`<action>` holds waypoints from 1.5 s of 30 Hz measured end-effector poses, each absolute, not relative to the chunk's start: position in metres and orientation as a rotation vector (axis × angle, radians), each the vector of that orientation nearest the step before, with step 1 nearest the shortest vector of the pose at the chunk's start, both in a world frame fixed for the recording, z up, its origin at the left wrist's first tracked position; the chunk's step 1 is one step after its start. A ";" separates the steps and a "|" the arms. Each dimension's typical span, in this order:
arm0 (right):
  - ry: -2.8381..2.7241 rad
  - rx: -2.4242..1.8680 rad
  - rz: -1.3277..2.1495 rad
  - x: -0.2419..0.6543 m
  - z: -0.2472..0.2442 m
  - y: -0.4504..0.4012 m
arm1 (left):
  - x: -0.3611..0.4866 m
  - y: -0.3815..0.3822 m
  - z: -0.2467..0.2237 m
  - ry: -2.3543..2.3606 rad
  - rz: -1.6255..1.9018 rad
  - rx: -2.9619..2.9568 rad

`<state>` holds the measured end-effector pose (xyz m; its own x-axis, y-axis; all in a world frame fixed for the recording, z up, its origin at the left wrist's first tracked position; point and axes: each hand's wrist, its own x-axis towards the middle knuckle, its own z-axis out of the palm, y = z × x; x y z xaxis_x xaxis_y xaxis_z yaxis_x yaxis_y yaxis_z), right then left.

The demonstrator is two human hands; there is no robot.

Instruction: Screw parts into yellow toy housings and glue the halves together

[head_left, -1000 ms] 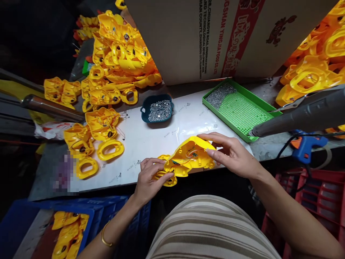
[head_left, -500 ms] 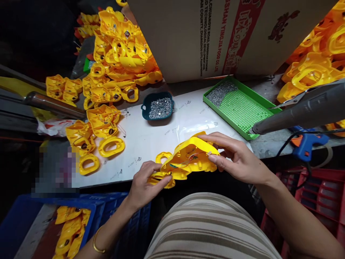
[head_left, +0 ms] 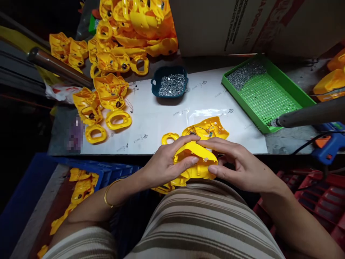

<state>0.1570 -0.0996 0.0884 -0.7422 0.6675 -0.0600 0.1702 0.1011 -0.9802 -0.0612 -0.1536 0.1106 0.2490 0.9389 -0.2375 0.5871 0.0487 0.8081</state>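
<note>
Across our dim workplace we see one worktop (head_left: 148, 118) with a white covering, and at its back one cardboard box (head_left: 205, 28). On it we count one green tray (head_left: 272, 93) and one wired yellow shell (head_left: 219, 133). At the front edge, our left hand (head_left: 163, 163) and right hand (head_left: 241, 165) hold one yellow casing (head_left: 203, 172), each grip partly closed around it. We count one dark bowl (head_left: 158, 73) of metal pieces (head_left: 172, 84), and two yellow rings (head_left: 118, 126) at the left front.
</note>
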 end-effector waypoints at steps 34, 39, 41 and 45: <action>-1.943 -0.804 1.703 0.148 0.080 -0.108 | -0.064 -0.148 0.096 1.447 0.578 1.925; -1.961 -0.851 1.633 0.146 0.079 -0.110 | -0.063 -0.151 0.097 1.459 0.568 1.981; -1.962 -0.882 1.613 0.145 0.077 -0.111 | -0.062 -0.152 0.096 1.450 0.567 1.996; -1.907 -0.832 1.560 0.144 0.070 -0.116 | -0.060 -0.154 0.093 1.430 0.582 2.031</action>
<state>0.1437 -0.1160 0.0702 -0.6672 0.7446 0.0212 0.1266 0.1413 -0.9818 -0.0598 -0.1544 0.0932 0.3298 0.9438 0.0205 0.6897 -0.2557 0.6774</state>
